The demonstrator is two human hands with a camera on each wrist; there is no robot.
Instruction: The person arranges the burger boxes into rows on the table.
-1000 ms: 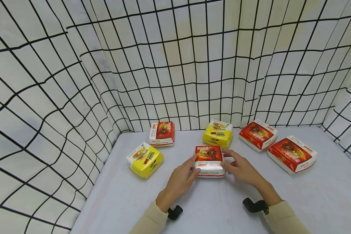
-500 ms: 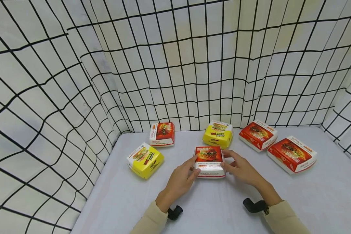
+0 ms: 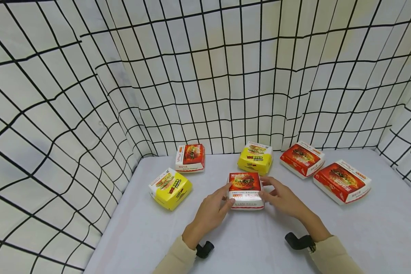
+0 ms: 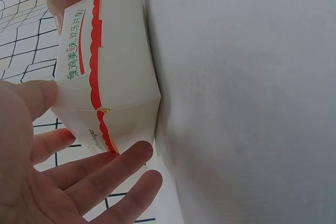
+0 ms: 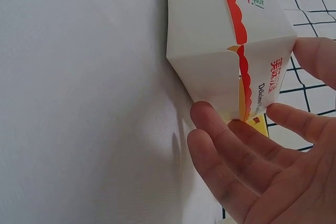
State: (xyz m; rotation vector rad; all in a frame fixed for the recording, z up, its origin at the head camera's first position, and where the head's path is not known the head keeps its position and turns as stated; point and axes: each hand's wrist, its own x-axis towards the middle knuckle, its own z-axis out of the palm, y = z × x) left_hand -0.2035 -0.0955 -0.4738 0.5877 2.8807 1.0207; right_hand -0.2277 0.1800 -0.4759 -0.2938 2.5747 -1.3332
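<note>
Head view: a red-and-white burger box (image 3: 245,192) rests on the white tabletop (image 3: 246,243), held from both sides. The left hand (image 3: 210,208) grips its left side, thumb near the front corner; the right hand (image 3: 285,198) grips its right side likewise. Just behind it sits a yellow box (image 3: 255,158); another yellow box (image 3: 170,189) and a red box (image 3: 190,158) lie to the left, two more red boxes (image 3: 342,182) to the right.

I can see the left arm (image 3: 179,253) and right arm (image 3: 332,253) reaching forward and slanting inward. The left hand (image 3: 209,210) and right hand (image 3: 285,198) face each other, palms inward, a little apart, fingers (image 4: 107,182) loosely spread and nearly straight, each thumb (image 5: 319,59) held away from them.
</note>
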